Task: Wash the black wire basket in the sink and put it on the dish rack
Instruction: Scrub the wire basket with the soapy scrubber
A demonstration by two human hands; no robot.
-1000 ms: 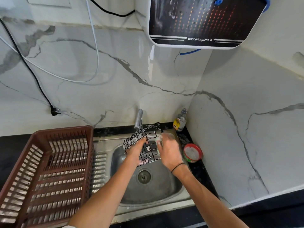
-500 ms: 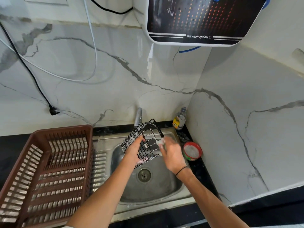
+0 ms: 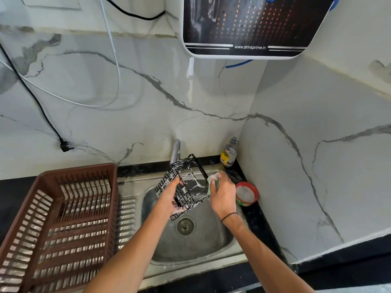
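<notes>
Above the steel sink [image 3: 211,248] the black wire basket [image 3: 191,187] hangs tilted, soapy, its open side turned toward me and to the right. My left hand [image 3: 169,199] grips its left wall from below, fingers curled into the wires. My right hand [image 3: 222,194] holds a green sponge [image 3: 213,180] against the basket's right rim. The brown plastic dish rack [image 3: 57,218] stands on the drainboard to the left of the basin.
A tap [image 3: 175,152] stands behind the basket. A small bottle [image 3: 228,153] sits in the back right corner and a red tub of dish soap [image 3: 246,193] lies on the black counter right of the sink. A water purifier [image 3: 254,26] hangs overhead; cables hang on the wall.
The basket has been turned in my left hand, its open side now facing me more. My right hand with the sponge slid from the top to the right rim.
</notes>
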